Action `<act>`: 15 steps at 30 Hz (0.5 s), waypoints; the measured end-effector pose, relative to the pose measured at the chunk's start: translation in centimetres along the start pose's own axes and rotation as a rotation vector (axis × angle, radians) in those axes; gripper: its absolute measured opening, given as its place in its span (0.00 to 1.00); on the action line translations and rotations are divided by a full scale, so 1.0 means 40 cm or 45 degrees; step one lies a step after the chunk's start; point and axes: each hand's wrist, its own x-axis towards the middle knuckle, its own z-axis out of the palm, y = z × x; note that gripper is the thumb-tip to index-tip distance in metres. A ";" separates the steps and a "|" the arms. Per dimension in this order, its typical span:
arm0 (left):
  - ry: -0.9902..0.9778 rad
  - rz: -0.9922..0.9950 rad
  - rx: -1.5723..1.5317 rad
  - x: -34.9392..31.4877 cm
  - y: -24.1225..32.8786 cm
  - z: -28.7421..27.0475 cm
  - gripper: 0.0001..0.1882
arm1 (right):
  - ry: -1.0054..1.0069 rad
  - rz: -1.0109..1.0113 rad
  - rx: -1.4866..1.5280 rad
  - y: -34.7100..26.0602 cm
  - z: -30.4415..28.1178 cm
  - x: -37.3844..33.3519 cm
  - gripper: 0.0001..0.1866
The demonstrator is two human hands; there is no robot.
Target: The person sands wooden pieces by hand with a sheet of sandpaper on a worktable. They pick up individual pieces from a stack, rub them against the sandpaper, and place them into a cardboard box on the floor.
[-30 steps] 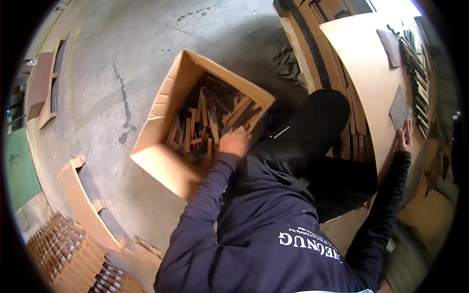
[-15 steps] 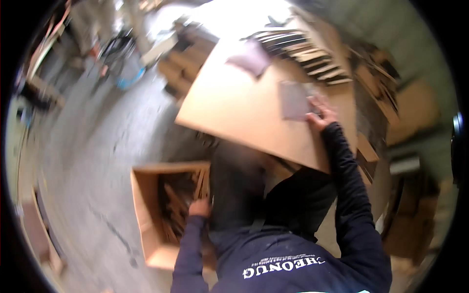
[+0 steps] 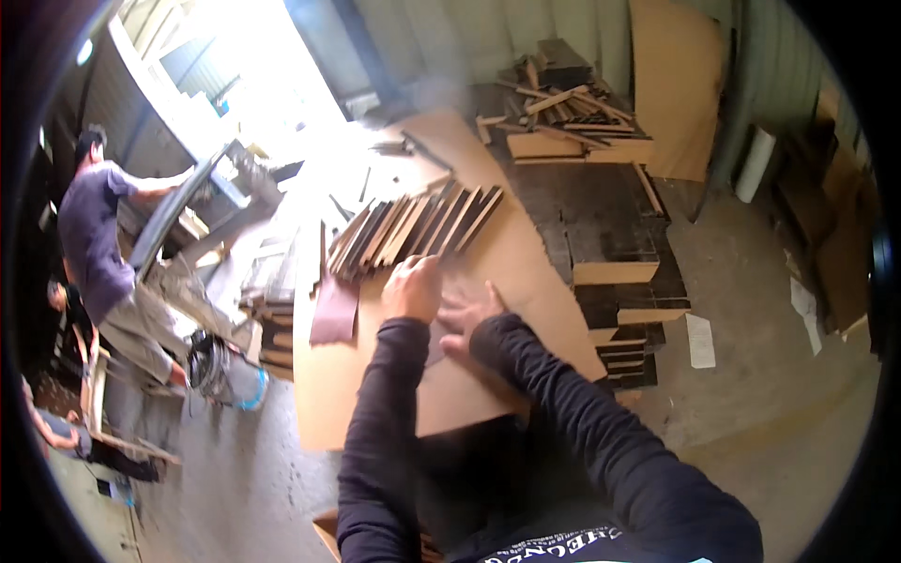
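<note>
A row of thin wood strips with dark and pale faces lies side by side on a large tan board in front of me. My left hand is at the near ends of the strips, fingers curled closed; what they hold, if anything, is hidden. Just right of it, my right hand is spread low over the board, smeared by motion. A greyish sheet shows partly between my wrists. Left of my left hand lies a mauve sheet, flat on the board beside the strips.
Stacked dark boards stand to the right, topped by loose wood offcuts. A cardboard box shows at the lower edge. At the left, a person works near a bucket; other people are partly visible below.
My left hand has come up from the cardboard box to the strips on the board. My right hand has moved beside it. The view has swung up, showing more of the room.
</note>
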 end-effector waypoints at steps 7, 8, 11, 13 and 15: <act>-0.149 0.086 0.681 0.182 0.039 0.277 0.08 | 0.166 -0.144 0.139 0.023 -0.018 -0.011 0.31; -0.104 0.102 0.665 0.181 0.052 0.284 0.08 | 0.161 -0.140 0.143 0.028 -0.022 -0.015 0.31; -0.018 -0.011 0.644 0.156 0.039 0.197 0.06 | 0.172 -0.167 0.152 0.013 -0.021 -0.015 0.31; 0.010 -0.277 0.509 0.086 0.014 0.086 0.05 | 0.131 -0.154 0.154 0.001 -0.005 -0.005 0.31; -0.095 -0.430 0.080 -0.007 -0.013 0.023 0.07 | -0.033 -0.012 0.110 0.027 -0.018 -0.012 0.30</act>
